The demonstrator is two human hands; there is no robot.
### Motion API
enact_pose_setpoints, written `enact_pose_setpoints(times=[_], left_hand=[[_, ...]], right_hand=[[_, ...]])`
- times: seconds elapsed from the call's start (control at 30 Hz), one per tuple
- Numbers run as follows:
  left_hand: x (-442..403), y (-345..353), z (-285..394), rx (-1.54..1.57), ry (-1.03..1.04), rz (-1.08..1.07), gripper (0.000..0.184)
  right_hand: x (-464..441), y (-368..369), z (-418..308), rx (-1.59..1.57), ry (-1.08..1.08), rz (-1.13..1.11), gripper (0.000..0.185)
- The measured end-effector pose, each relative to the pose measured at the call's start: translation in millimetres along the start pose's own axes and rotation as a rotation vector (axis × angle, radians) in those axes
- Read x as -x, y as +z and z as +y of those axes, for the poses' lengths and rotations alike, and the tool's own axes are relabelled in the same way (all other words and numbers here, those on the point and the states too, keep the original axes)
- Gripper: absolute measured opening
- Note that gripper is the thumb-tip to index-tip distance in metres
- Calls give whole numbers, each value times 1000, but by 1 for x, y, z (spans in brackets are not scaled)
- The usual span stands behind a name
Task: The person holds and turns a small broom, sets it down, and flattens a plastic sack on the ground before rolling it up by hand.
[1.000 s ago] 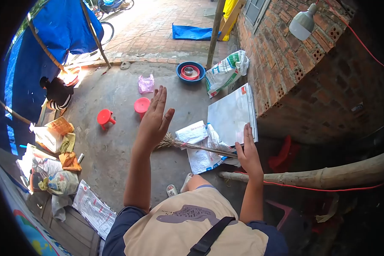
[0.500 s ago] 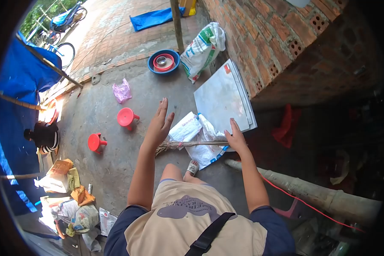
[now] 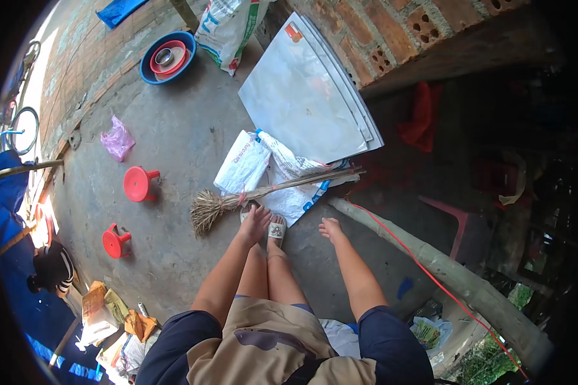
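Note:
My left hand (image 3: 257,221) is open and holds nothing, just in front of a straw broom (image 3: 207,210). In the view it overlaps my shoe, and I cannot tell whether it touches the broom. My right hand (image 3: 330,228) hovers to the right, below the handle end, fingers loosely bent and nothing in them. The broom lies across white plastic sacks (image 3: 243,160), its bushy head to the left and its bundled stalks to the right. Behind the sacks, a stack of grey-white boards (image 3: 302,90) rests near the brick wall.
Two red stools (image 3: 137,184) and a pink plastic bag (image 3: 117,138) are on the concrete at left. A blue basin (image 3: 149,61) with red basins stands farther back. A bamboo pole (image 3: 443,276) with a red cord runs along the right. A person (image 3: 52,266) is at far left.
The view has tilted down and shifted. Both hands have dropped from their raised, flat-fingered pose toward my knees, with the fingers now more bent. The broom shows more fully.

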State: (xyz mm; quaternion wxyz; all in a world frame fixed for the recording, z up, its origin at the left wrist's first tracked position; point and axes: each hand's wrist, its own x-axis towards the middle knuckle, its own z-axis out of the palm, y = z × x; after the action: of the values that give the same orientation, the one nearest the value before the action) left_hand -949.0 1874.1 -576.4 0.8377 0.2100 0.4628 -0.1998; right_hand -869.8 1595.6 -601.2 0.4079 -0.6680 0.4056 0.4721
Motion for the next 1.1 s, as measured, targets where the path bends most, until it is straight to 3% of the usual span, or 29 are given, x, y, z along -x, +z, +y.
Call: enact_pose_setpoints(times=[0.07,0.2,0.27,0.33,0.47,0.53,0.57,0.67,0.7,0.73,0.8,0.87,0.97,1.03,1.1], left_hand=[[-40,-9,-15,266,51,-57,67],[-92,-32,-59,542,-13,-223,71],[-113,-32,-56,552,-53,-180,72],[-122,-7,-20,608,-30,-418,72],[-144,-17,-6,610,31,-399,72],[-150,-12,6,588,64,-408,73],[-147,-13,10,537,73,-430,73],[-137,-25,13,492,99,-418,74],[-133,-28,14,476,116,-411,74],[-129,-30,16,460,133,-404,74],[-125,-36,13,486,163,-394,72],[-111,-44,0,480,197,-323,71],[-95,-67,-32,446,224,-189,70],[-65,-76,-46,426,237,-107,70],[-22,-79,-40,590,87,-87,73]], right_hand=[[-45,11,-7,-40,-57,-11,41],[-138,33,-33,-480,-68,-57,58],[-178,43,-55,-610,-87,-88,65],[-222,46,-79,-698,-95,-39,71],[-270,46,-99,-852,-68,82,75],[-293,43,-121,-999,17,40,66],[-288,45,-120,-940,-70,48,56],[-296,53,-102,-863,46,198,36],[-315,48,-81,-766,-58,94,26],[-274,61,-88,-762,-176,84,23],[-249,67,-83,-681,-228,173,34],[-199,79,-79,-723,-318,123,42],[-87,116,-73,-743,-650,-109,38],[-13,140,-67,-641,-609,-239,44],[55,172,-52,-540,-663,-256,62]])
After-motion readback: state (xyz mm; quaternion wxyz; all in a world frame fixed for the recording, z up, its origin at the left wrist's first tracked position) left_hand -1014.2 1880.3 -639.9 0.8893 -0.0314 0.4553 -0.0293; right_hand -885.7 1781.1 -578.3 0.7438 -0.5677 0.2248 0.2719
